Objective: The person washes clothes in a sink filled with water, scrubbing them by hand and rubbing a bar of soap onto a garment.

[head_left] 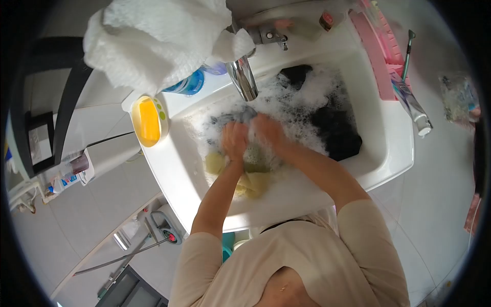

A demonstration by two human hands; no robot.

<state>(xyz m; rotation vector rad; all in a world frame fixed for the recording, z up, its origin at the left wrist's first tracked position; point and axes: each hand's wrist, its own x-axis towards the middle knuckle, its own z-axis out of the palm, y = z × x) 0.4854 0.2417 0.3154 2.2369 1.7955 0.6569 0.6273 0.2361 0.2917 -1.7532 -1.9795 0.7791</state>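
Observation:
Both my hands are over the sudsy water in the white sink [399, 148]. My left hand [235, 139] has its fingers curled down onto a grey-blue cloth [232, 116]. Close beside it on the right, my right hand [268, 132] is smeared by motion near the same cloth, and its fingers are hard to make out. Below the hands a yellow cloth [253, 184] lies partly in the foam. Black cloth [337, 134] rests in the suds at the sink's right side, with another black piece [296, 75] near the back.
A yellow soap bar [149, 121] sits in a dish on the left rim. The faucet [242, 79] reaches over the basin, beside a white towel [153, 41] and blue bottle [188, 83]. A pink rack [371, 51] and toothpaste tube [411, 105] are at right.

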